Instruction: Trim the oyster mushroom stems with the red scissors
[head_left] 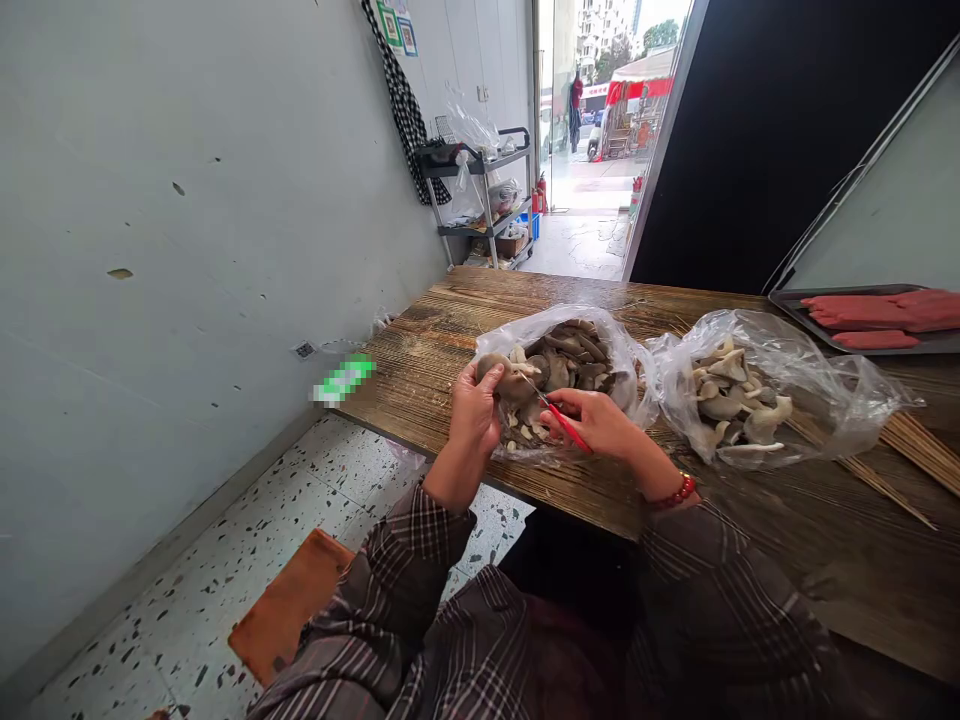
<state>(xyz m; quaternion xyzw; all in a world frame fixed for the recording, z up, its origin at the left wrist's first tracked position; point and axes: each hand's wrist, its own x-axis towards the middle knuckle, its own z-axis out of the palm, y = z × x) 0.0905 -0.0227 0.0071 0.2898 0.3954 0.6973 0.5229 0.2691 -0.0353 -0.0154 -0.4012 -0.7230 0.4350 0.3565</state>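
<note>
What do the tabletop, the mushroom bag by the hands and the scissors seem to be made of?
The tabletop looks like wood, brown with streaky grain and slight sheen, though laminate is possible. The mushroom bag seems thin plastic film: clear, glossy, crinkled. The scissors have a smooth red handle, probably plastic, and a slim blade, likely metal.

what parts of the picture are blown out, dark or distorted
Head view: glare washes out the doorway; the black panel loses detail; the plastic bags catch highlights; wide-angle stretch tilts the wall; a pixelated patch hides something
</note>
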